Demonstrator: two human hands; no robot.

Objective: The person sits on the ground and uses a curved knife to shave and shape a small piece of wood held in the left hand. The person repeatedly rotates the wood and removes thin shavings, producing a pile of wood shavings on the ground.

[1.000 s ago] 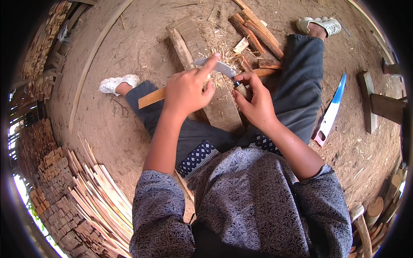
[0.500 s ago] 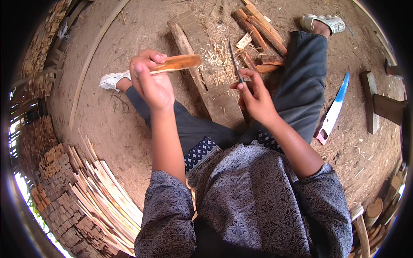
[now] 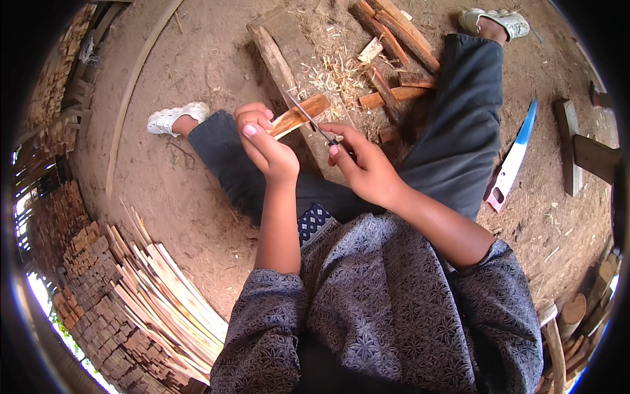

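Both hands are occupied: my left hand (image 3: 268,146) grips the wooden strip (image 3: 296,119) above the plank (image 3: 294,46); my right hand (image 3: 367,171) holds the knife (image 3: 312,123), blade crossing the strip. I judge this shaving — the next stroke calls for a steady left grip.

- You're in a plain wood workshop with a bare dirt floor (image 3: 180,226).
- In the middle, your right hand (image 3: 367,164) holds a knife (image 3: 310,117) and your left hand (image 3: 266,144) holds a bit of wood (image 3: 287,122).
- At 12 o'clock, you have curly wood shavings (image 3: 338,73) by a thick plank (image 3: 296,47).
- At 1 o'clock, you see a messy heap of sticks (image 3: 408,41).
- Close to 3 o'clock, a blue and white saw (image 3: 516,151) lies on the dirt.
- At 4 o'clock, there are round logs (image 3: 573,311).
- At 8 o'clock, long thin strips (image 3: 172,295) lie beside big piles of cut wood (image 3: 111,328).
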